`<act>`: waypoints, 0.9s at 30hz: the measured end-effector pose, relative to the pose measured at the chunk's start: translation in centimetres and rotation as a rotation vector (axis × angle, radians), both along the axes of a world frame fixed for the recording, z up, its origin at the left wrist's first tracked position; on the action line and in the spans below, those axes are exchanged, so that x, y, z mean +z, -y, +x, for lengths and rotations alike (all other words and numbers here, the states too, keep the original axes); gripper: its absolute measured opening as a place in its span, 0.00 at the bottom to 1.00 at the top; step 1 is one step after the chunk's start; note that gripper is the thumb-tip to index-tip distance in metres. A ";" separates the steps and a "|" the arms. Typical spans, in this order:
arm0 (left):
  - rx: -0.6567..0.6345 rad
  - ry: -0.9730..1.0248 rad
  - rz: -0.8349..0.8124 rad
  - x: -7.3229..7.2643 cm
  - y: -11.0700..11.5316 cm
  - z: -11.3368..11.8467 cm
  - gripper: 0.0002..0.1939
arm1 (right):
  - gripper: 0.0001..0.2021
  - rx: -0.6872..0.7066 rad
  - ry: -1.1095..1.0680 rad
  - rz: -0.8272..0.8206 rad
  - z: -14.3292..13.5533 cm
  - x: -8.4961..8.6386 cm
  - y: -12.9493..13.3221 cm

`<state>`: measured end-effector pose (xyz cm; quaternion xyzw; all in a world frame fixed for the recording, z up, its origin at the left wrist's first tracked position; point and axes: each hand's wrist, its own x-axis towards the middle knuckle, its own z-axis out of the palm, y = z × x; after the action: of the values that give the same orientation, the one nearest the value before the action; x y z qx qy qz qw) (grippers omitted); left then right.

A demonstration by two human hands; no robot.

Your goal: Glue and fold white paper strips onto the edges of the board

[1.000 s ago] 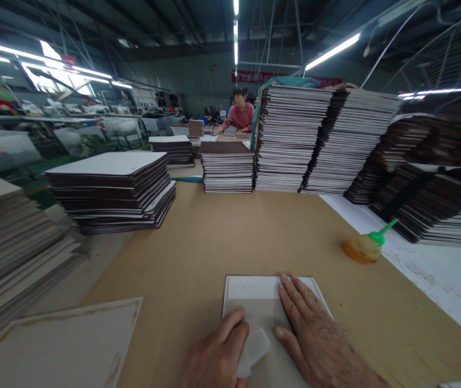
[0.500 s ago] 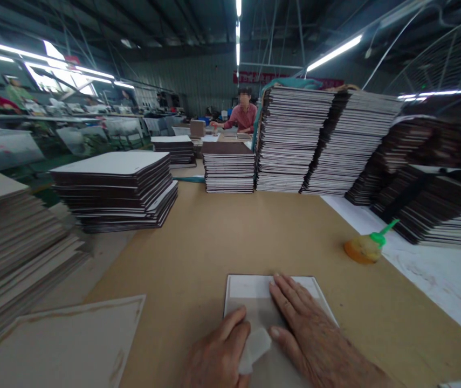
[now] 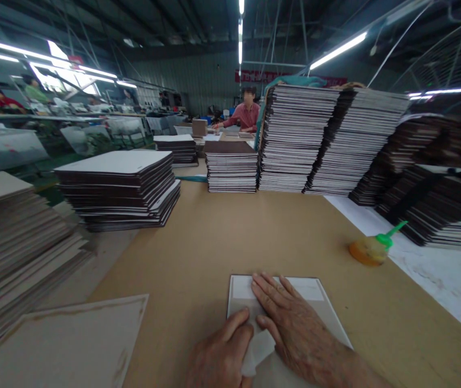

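Observation:
A flat panel (image 3: 337, 319) with a dark edge and a white strip along its far side lies before me on the brown tabletop. Across it my right hand (image 3: 295, 318) is laid flat, fingers stretched toward the white strip. My left hand (image 3: 224, 350) is closed beside it, over the panel's left part, the index finger pointing forward. It grips a small whitish, translucent piece (image 3: 261, 347), whose exact kind I cannot make out. The near end of the panel is hidden by my hands and the frame's edge.
A squeeze bottle (image 3: 370, 250) with a green nozzle and amber liquid stands at right. Stacks of dark-and-white panels (image 3: 112, 188) line the left and back, with a tall stack (image 3: 298, 137) behind. A grey board (image 3: 72, 345) lies front left. A person (image 3: 246, 116) sits beyond.
My right hand has slid left across the panel, closer to my left hand. My left hand keeps its grip on the whitish piece. The view has shifted slightly.

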<state>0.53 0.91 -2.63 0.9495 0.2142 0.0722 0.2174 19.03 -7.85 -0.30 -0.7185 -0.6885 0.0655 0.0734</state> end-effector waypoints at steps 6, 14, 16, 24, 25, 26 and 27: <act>-0.008 -0.019 0.022 0.0 0.0 0.0 0.26 | 0.26 -0.023 0.018 -0.039 -0.2 0.1 0.0; -0.030 0.006 0.079 -0.1 -0.1 -0.1 0.26 | 0.25 -0.028 0.021 -0.021 -0.1 -0.1 0.0; -0.032 0.008 0.074 0.0 -0.1 -0.1 0.27 | 0.25 -0.028 0.015 -0.021 -0.1 -0.1 0.0; -0.040 0.017 0.179 0.7 0.0 -0.1 0.27 | 0.26 -0.029 -0.030 -0.020 0.0 0.0 0.2; -0.026 0.038 0.207 0.7 0.0 -0.1 0.28 | 0.26 -0.033 -0.039 -0.023 0.0 0.1 0.2; 0.001 0.064 0.242 0.7 0.1 -0.1 0.28 | 0.26 -0.035 -0.051 -0.026 0.0 0.3 0.3; 0.033 0.089 0.282 0.7 0.1 0.0 0.28 | 0.26 -0.035 -0.066 -0.026 0.0 0.5 0.3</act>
<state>0.51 0.77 -1.89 0.9628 0.2079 0.1472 0.0899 18.99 -8.13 0.24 -0.7287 -0.6722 0.0969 0.0878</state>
